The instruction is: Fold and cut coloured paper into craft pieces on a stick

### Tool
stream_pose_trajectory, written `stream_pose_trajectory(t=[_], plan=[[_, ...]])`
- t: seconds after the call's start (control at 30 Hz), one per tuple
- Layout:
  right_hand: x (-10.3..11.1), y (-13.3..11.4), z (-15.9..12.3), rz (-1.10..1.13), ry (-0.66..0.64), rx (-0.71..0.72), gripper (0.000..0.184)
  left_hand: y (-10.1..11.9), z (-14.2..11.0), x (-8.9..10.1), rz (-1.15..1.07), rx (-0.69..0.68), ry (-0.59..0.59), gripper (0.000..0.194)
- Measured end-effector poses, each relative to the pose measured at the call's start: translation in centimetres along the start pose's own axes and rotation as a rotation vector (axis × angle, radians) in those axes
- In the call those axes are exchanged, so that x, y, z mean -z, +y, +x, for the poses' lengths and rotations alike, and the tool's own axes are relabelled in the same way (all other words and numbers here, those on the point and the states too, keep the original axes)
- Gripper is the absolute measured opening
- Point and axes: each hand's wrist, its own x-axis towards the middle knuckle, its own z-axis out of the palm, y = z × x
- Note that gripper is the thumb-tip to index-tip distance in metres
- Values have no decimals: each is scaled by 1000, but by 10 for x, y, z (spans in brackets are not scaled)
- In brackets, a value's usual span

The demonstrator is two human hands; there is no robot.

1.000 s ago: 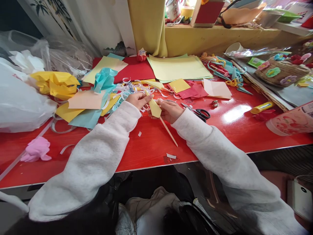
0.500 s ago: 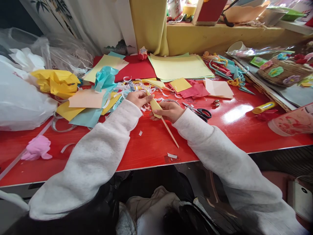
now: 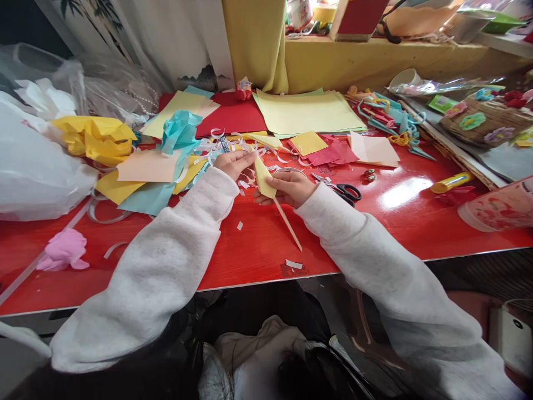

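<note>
Between my two hands is a folded piece of pale yellow paper (image 3: 263, 179), narrow at its upper end and wider toward me. My left hand (image 3: 236, 164) pinches the narrow upper tip. Around the wider lower part, my right hand (image 3: 289, 186) is closed with its thumb on top. A thin pale wooden stick (image 3: 288, 224) sticks out from under the paper's lower end and slants toward the table's front edge; its upper part is hidden. Black-handled scissors (image 3: 347, 192) lie just right of my right hand. White paper strips (image 3: 216, 145) are scattered behind my left hand.
Coloured sheets and a crumpled turquoise paper (image 3: 180, 131) lie at the left, beside a white plastic bag (image 3: 37, 166). Large pale yellow sheets (image 3: 310, 111) lie at the back. A yellow glue stick (image 3: 452, 183) and a pink patterned cup (image 3: 495, 208) are at the right.
The yellow paper has turned slightly, so more of its face shows. My left fingers have shifted a little up and left at its tip, and the stick's lower end has swung slightly left.
</note>
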Motion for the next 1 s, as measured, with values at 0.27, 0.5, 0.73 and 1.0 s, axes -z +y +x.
stream_pose_trajectory(t=[0.27, 0.5, 0.73, 1.0], plan=[[-4, -7, -6, 3, -39, -40, 29, 6, 1, -8, -23, -73, 68, 22], [-8, -7, -7, -74, 71, 38, 32, 6, 1, 0, 35, -93, 73, 24], [-1, -5, -4, -47, 67, 76, 18, 2, -2, -2, 96, -56, -41, 38], [-2, -6, -3, -100, 131, 16, 21, 0, -2, -2, 123, -32, -11, 30]])
